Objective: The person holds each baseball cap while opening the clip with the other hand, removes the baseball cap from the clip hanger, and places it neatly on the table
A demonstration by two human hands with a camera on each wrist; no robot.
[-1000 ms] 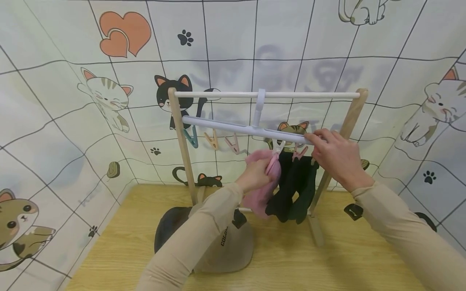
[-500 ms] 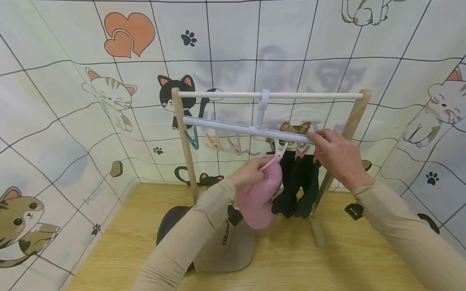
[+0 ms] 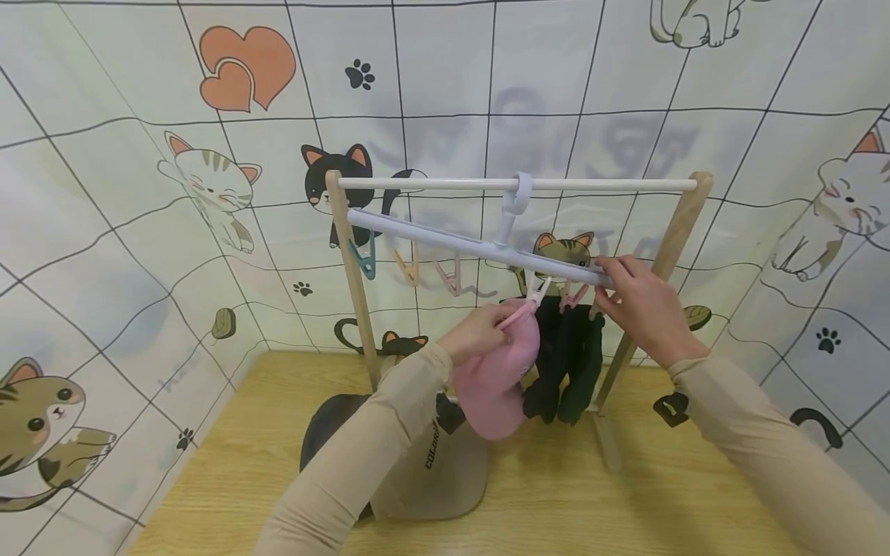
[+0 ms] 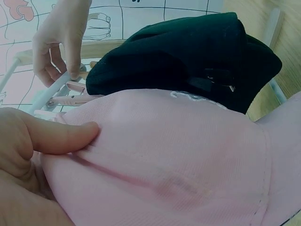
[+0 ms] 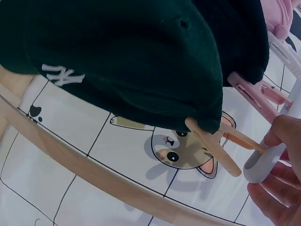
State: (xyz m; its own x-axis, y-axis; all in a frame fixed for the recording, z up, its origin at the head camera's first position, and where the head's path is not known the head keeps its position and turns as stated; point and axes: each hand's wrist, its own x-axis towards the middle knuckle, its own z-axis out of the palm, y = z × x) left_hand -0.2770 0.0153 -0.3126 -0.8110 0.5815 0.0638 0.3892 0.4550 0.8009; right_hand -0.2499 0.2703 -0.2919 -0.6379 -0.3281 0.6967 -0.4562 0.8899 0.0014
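left hand (image 3: 476, 333) pinches 1 pink cap (image 3: 497, 380); right hand (image 3: 643, 313) grips the hanger (image 3: 445, 239).

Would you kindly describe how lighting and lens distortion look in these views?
Head: bright, with a soft shadow on the table near the right sleeve; left wrist: dimmer, pink cap readable, dark cap losing detail; right wrist: dim, wooden post bowed, apparently by the lens.
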